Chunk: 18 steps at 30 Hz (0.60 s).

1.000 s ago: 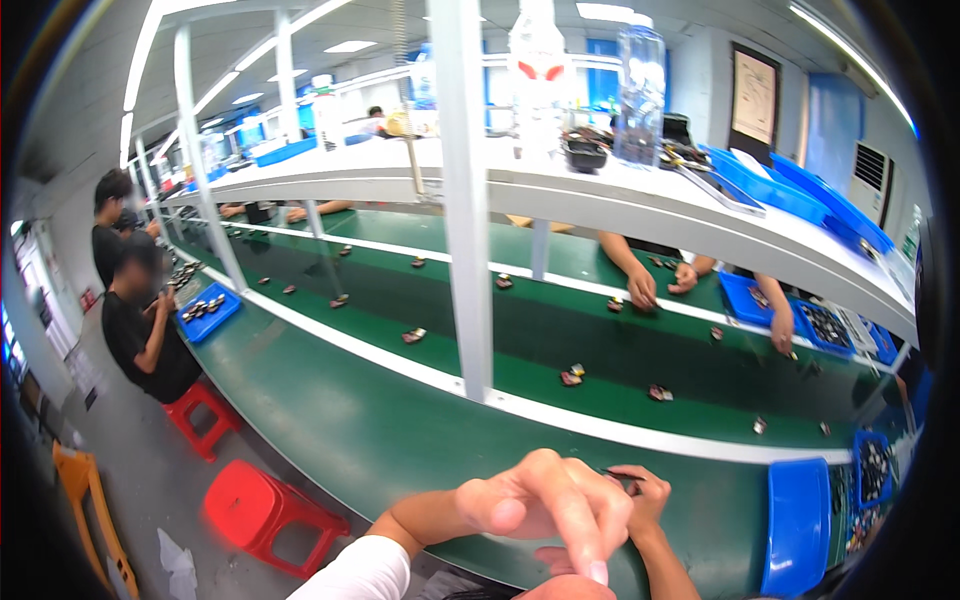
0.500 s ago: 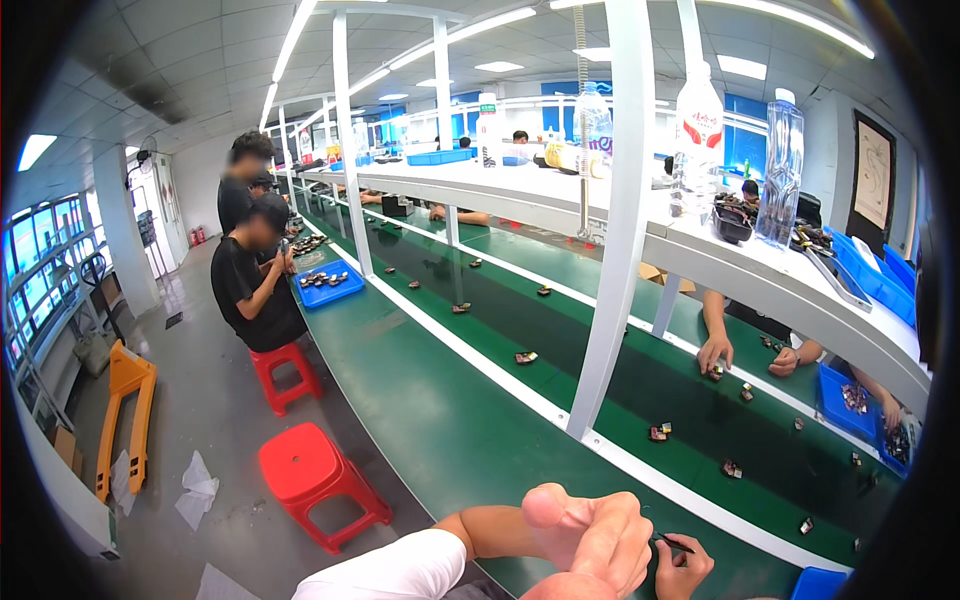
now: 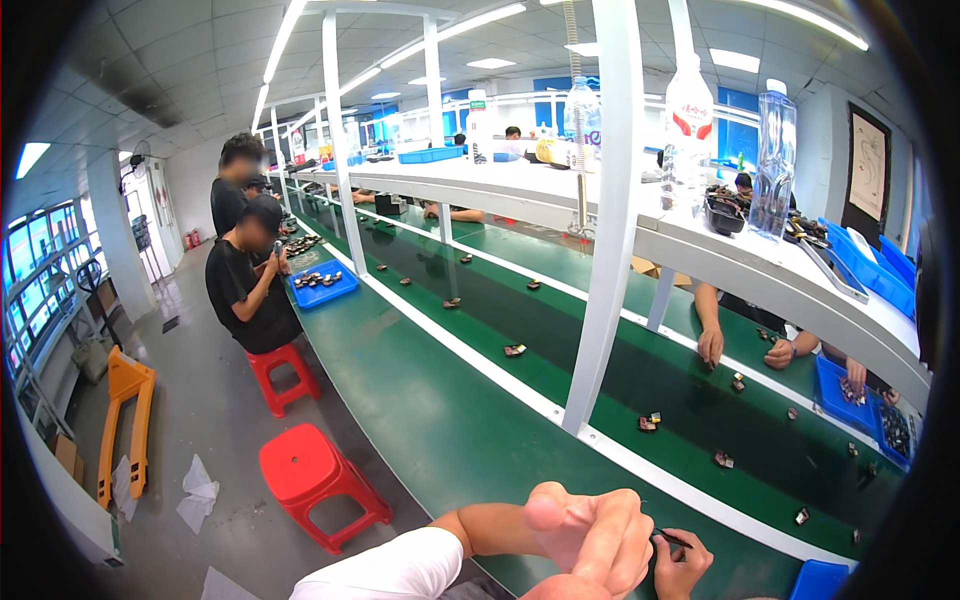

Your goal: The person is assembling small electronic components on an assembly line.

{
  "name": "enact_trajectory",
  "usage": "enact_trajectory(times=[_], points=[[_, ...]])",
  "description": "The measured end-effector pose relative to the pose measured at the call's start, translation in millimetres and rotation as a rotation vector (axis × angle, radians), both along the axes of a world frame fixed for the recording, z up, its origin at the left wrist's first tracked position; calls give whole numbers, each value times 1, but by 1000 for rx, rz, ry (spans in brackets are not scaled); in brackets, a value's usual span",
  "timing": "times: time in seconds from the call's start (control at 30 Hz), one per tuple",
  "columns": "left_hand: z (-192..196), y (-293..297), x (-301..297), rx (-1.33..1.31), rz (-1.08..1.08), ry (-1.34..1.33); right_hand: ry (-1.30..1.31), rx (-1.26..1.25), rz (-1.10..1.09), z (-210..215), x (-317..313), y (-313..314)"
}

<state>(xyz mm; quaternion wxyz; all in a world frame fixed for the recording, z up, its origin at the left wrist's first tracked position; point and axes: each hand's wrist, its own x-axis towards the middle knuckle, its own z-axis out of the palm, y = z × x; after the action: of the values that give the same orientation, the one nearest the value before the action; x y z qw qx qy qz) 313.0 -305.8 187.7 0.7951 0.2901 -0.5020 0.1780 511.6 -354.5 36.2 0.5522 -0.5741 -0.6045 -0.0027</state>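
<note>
My left hand (image 3: 592, 535) is at the bottom centre over the green bench, thumb toward the camera and fingers curled closed. Whatever lies inside its grip is hidden behind the fingers. Just to its right, my right hand (image 3: 682, 568) pinches a thin black tool (image 3: 674, 539), which points toward the left hand. The tool's tip and exact kind cannot be made out. Beyond both hands, across a white rail, small dark electronic parts (image 3: 650, 422) with light tops lie spaced along the green belt (image 3: 560, 395).
Blue trays stand at lower right (image 3: 822, 580), far right (image 3: 840, 400) and along the bench (image 3: 325, 296). A white post (image 3: 603, 230) rises from the rail; a shelf (image 3: 780, 275) holds bottles. Red stools (image 3: 300, 465) and a pallet jack (image 3: 125, 410) are left. Co-workers sit along both sides.
The view has shifted slightly. Parts on the belt have moved a little up and left. At far right, a co-worker's hand has moved over the blue tray. My hands keep nearly the same pose.
</note>
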Motion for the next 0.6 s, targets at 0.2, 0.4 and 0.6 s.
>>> enact_trajectory(times=[0.2,0.4,0.6], points=[[9,-4,-2,-19,-2,4,13,-13,-3,6,-3,-2],[40,-9,4,8,24,-149,42,0,-39,-11,-3,4],[23,1,-4,21,120,21,41,-6,-19,-15,-1,8]])
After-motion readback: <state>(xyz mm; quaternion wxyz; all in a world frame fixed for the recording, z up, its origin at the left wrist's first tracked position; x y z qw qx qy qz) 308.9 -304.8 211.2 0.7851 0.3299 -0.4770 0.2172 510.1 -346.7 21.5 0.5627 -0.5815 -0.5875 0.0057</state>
